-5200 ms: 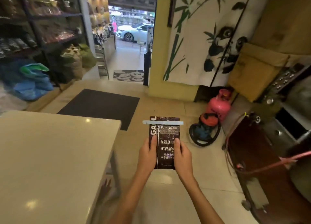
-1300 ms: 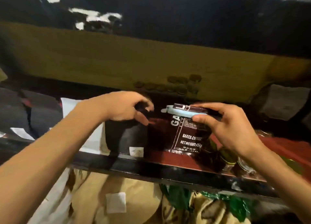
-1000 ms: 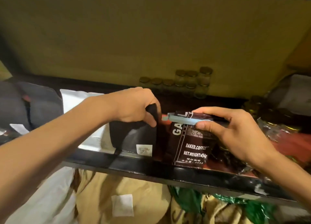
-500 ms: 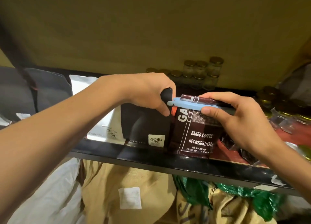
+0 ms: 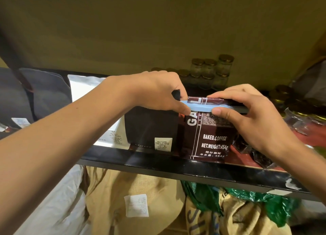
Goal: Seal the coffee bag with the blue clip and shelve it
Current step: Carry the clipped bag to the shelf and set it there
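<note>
Shelf stock, left to right. Grey pouch [image 5: 47, 91], upright at far left. White pouch [image 5: 84, 84] beside it. Black bag [image 5: 151, 127], upright. My left hand [image 5: 158, 91]: fingers pinching the left end of the blue clip [image 5: 199, 108]. Coffee bag [image 5: 210, 137]: upright on the shelf [image 5: 176, 166], touching the black bag, clip across its top. My right hand [image 5: 254, 118]: thumb and fingers gripping the clipped top. Glass jars [image 5: 211, 70] behind.
</note>
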Action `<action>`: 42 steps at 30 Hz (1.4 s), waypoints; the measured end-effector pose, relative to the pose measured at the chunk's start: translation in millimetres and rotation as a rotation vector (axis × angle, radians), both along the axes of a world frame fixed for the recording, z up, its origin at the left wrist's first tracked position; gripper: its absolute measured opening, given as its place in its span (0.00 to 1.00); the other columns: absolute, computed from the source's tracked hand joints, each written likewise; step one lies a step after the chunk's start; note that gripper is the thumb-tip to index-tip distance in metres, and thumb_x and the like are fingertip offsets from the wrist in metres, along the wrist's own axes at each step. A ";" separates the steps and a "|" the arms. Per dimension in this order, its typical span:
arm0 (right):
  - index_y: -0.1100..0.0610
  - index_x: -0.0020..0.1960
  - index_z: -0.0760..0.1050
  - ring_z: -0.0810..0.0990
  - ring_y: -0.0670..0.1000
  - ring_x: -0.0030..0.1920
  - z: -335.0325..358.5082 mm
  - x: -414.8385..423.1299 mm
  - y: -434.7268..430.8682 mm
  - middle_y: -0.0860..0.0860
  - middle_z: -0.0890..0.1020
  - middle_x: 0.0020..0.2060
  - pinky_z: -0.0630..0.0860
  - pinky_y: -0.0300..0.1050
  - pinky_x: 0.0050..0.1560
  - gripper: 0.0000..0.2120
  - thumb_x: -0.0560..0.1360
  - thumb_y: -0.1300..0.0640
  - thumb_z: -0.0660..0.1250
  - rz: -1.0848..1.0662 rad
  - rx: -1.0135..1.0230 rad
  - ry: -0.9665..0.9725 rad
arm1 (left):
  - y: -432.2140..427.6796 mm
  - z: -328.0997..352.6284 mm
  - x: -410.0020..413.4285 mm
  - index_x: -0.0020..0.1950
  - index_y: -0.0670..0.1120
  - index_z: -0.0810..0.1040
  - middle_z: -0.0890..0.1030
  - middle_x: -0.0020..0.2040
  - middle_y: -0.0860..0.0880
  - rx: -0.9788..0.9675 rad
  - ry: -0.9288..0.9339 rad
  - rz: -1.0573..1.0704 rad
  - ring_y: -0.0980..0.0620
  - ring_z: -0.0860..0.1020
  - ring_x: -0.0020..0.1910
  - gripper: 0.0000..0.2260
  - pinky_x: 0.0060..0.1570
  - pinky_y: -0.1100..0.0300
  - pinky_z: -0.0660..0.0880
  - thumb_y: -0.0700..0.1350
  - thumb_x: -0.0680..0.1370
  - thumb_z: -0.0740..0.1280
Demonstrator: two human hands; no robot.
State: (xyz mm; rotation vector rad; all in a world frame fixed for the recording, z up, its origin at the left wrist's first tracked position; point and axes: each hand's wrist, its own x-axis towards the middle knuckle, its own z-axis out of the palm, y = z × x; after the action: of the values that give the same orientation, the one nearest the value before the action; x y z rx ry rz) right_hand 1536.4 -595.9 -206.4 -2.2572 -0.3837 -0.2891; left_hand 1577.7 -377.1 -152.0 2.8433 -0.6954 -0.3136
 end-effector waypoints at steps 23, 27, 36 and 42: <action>0.42 0.61 0.78 0.75 0.46 0.51 -1.2 -22.0 -10.5 0.45 0.80 0.50 0.68 0.30 0.42 0.16 0.74 0.53 0.70 -0.244 -0.069 -0.029 | -0.3 -5.1 -3.4 0.44 0.62 0.80 0.69 0.37 0.65 -0.011 -0.160 -0.009 0.57 0.71 0.40 0.10 0.45 0.57 0.63 0.65 0.73 0.65; 0.42 0.65 0.75 0.77 0.39 0.51 -9.7 -28.1 -5.8 0.44 0.79 0.52 0.71 0.24 0.37 0.19 0.75 0.52 0.69 -0.239 0.000 -0.021 | 1.4 -7.2 -6.3 0.44 0.62 0.77 0.69 0.38 0.64 -0.006 -0.201 -0.032 0.54 0.72 0.46 0.09 0.45 0.57 0.64 0.65 0.74 0.65; 0.29 0.72 0.59 0.71 0.40 0.69 -17.4 -44.6 -4.4 0.36 0.68 0.72 0.72 0.50 0.65 0.35 0.68 0.31 0.68 -0.179 0.601 0.205 | 19.0 -7.0 -21.7 0.61 0.61 0.74 0.79 0.41 0.59 -0.026 -0.452 0.055 0.52 0.74 0.40 0.23 0.34 0.58 0.64 0.69 0.71 0.57; 0.31 0.76 0.52 0.75 0.36 0.60 -19.8 -52.7 4.0 0.32 0.74 0.63 0.69 0.38 0.56 0.41 0.66 0.34 0.65 -0.132 0.676 0.345 | 18.0 -13.9 -26.6 0.64 0.54 0.72 0.81 0.57 0.55 -0.018 -0.385 0.019 0.49 0.78 0.55 0.20 0.50 0.54 0.71 0.59 0.75 0.66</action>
State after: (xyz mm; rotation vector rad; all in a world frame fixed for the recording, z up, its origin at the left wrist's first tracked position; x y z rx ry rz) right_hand 1483.7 -591.8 -226.2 -1.6213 0.0506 -0.0713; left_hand 1551.1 -359.1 -165.9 2.9185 -0.7300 0.2500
